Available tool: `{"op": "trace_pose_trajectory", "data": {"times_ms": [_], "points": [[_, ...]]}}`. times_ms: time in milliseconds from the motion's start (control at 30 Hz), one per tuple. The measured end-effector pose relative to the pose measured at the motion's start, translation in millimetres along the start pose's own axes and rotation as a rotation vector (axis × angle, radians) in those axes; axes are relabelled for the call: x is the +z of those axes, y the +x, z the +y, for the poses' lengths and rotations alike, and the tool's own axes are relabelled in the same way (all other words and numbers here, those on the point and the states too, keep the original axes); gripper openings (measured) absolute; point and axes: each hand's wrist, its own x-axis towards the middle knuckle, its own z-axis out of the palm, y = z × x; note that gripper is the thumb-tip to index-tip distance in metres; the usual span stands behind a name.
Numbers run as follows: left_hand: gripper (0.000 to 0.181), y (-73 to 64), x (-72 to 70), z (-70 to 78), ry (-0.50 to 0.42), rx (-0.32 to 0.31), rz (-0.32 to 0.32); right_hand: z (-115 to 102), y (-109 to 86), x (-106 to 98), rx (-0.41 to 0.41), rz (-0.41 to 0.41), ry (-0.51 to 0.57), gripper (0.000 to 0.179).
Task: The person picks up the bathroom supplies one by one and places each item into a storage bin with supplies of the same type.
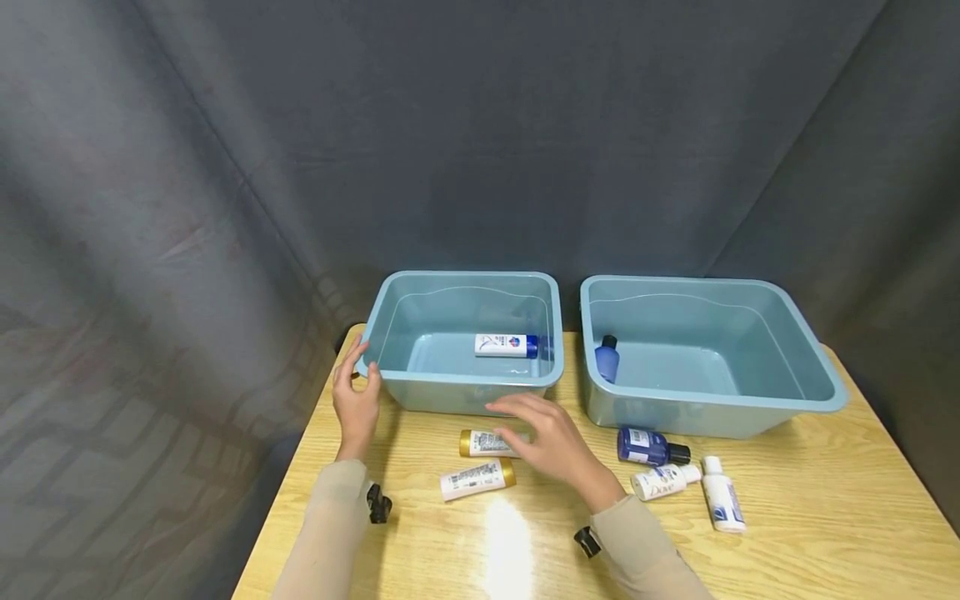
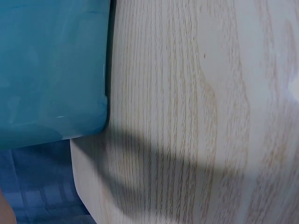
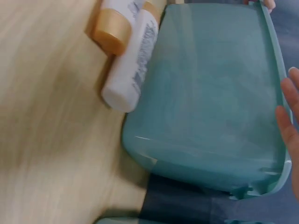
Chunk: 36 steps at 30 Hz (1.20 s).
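Note:
A pale blue plastic tub (image 1: 465,392) stands at the left of the table, holding a white bottle with a blue cap (image 1: 502,346). My left hand (image 1: 357,408) is at its front left corner, thumb and extended fingers spread about the rim. Only a sliver of that hand (image 2: 5,212) shows in the left wrist view. In front of the tub's right part, my right hand (image 1: 551,437) hovers with thumb and fingers apart, holding nothing. It partly covers one gold-capped white bottle (image 1: 483,443); a second gold-capped bottle (image 1: 474,481) lies nearer me.
A second blue tub (image 1: 697,421) stands at the right with a blue, black-capped bottle (image 1: 607,362) inside. Before it lie a dark blue bottle (image 1: 641,447), a white Dove bottle (image 1: 660,483) and another white bottle (image 1: 723,504). Grey curtain (image 1: 487,150) hangs behind the table.

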Motion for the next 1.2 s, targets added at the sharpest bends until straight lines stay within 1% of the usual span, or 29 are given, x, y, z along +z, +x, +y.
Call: {"op": "trace_pose_trajectory", "data": {"times_ms": [33, 67, 267, 333, 467, 633, 767, 933, 1033, 1200], "points": [[0.037, 0.0, 0.0, -0.4, 0.001, -0.002, 0.001, 0.4, -2.4, 1.4, 0.005, -0.002, 0.003, 0.036], [0.037, 0.4, 0.4, -3.9, 0.001, -0.005, 0.002, 0.6, -4.7, 2.7, 0.009, -0.004, 0.007, 0.036], [0.038, 5.7, 2.7, -36.4, -0.002, -0.01, 0.008, 1.2, -15.9, 10.0, 0.036, -0.023, 0.011, 0.035], [0.038, 6.7, 2.5, -41.0, -0.002, -0.01, 0.005, 1.0, -19.0, 12.3, 0.049, -0.035, 0.016, 0.034], [0.038, 7.2, 1.4, -43.1, 0.003, -0.011, 0.003, 0.1, -24.8, 17.5, 0.07, -0.056, 0.024, 0.032], [0.037, 6.8, 1.0, -41.3, 0.013, -0.009, 0.009, -1.1, -31.9, 25.2, 0.105, -0.082, 0.037, 0.034], [0.037, 6.6, 1.4, -41.1, 0.006, 0.0, 0.009, -0.2, -38.1, 32.0, 0.111, -0.093, 0.045, 0.033], [0.036, 6.4, 1.7, -40.1, 0.0, -0.005, 0.014, 0.4, -43.7, 39.5, 0.118, -0.12, 0.045, 0.031], [0.037, 6.4, 2.0, -40.6, -0.002, -0.004, 0.016, -1.2, -45.7, 41.7, 0.14, -0.151, 0.03, 0.03], [0.037, 6.6, 3.0, -40.4, -0.022, 0.007, 0.019, -4.5, -48.4, 45.4, 0.156, -0.234, -0.008, 0.029]]}}
